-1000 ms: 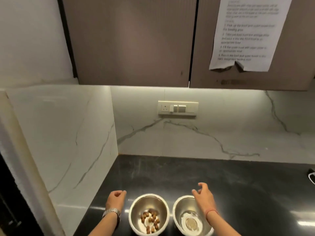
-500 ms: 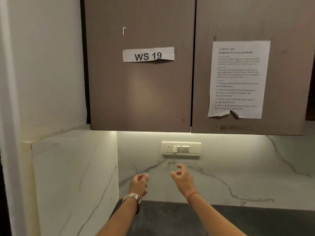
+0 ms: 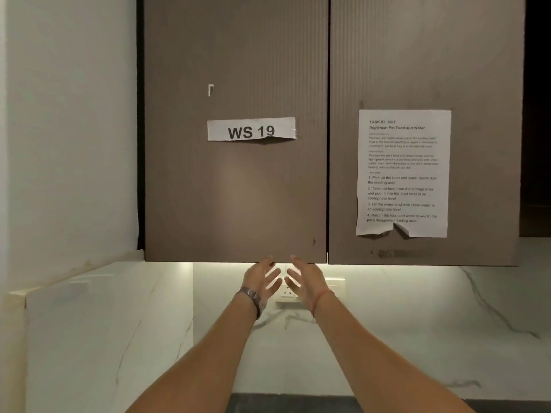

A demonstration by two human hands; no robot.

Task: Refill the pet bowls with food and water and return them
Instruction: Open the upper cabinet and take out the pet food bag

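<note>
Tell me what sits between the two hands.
Head view: a white wall socket on the marble backsplash shows through the gap between left hand and right hand.

The dim scene is lit from beneath the cabinet (image 3: pixel 235 189), and fine print on the sheet (image 3: pixel 402 174) is perhaps blurred.

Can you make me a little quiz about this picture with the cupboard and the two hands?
1. True or false: the left cabinet door is wide open.
2. What does its label say?
3. The left hand and right hand are: A) holding a bowl, B) empty, reaching up to the door's bottom edge, C) pressing the wall socket.

Key: 1 false; 2 WS 19; 3 B.
</note>
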